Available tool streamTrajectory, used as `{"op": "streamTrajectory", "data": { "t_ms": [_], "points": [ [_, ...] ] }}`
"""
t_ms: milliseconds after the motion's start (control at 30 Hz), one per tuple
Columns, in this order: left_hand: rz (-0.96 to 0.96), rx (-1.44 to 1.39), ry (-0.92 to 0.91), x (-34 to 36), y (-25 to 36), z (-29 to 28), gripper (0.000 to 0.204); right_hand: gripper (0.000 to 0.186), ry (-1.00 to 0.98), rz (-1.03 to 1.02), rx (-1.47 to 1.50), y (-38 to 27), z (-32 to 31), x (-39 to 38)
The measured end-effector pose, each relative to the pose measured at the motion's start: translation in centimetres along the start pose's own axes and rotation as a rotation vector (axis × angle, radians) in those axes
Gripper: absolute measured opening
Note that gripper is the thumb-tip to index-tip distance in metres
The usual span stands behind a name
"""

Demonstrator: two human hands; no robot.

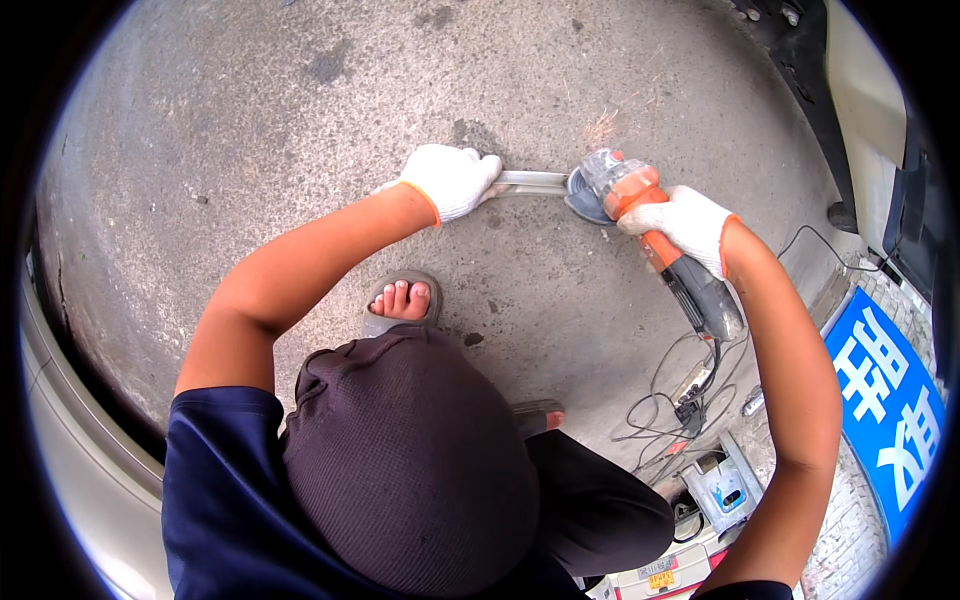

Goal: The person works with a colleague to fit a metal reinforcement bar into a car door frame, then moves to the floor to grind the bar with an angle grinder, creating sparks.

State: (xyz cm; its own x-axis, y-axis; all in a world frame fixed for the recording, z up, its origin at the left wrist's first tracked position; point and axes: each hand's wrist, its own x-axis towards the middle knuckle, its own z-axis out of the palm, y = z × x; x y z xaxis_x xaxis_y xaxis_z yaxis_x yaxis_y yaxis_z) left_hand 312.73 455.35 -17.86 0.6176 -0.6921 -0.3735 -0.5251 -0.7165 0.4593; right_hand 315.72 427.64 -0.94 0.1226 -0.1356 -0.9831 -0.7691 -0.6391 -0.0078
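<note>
My left hand (450, 182), in a white knit glove with an orange cuff, is closed around one end of a pale metal bar (532, 180). The bar stretches rightward from my fist just above the ground. My right hand (685, 225), gloved the same way, grips an orange and black angle grinder (640, 188) by its body. Its grey disc and guard (587, 195) meet the bar's right end, and the exact contact is hidden. Faint orange sparks (603, 128) fly off beyond the grinder head.
The grinder's cord runs down to a tangle of black cable (660, 410) with a power strip (692, 383). A blue sign (885, 400) with white characters lies at the right. Vehicles flank both sides, one silver panel (75, 450) at left. My sandalled foot (405, 300) stands on the concrete.
</note>
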Motion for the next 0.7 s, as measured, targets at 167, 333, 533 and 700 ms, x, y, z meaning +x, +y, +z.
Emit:
{"op": "streamTrajectory", "data": {
  "t_ms": [167,333,533,700],
  "points": [
    [-0.010,-0.014,-0.016,0.0,0.1,-0.1,0.042,0.041,-0.016,0.013,-0.005,0.0,-0.3,0.4],
    [-0.016,-0.006,-0.038,0.2,0.1,0.0,0.041,0.040,-0.011,-0.001,0.012,0.3,-0.3,0.9],
    [-0.010,-0.028,-0.032,0.0,0.0,-0.1,0.043,0.040,-0.027,0.005,-0.019,0.4,-0.6,1.4],
    [-0.009,-0.017,-0.021,0.1,0.0,0.0,0.044,0.041,-0.012,0.007,-0.018,0.0,-0.5,0.9]
  ]
}}
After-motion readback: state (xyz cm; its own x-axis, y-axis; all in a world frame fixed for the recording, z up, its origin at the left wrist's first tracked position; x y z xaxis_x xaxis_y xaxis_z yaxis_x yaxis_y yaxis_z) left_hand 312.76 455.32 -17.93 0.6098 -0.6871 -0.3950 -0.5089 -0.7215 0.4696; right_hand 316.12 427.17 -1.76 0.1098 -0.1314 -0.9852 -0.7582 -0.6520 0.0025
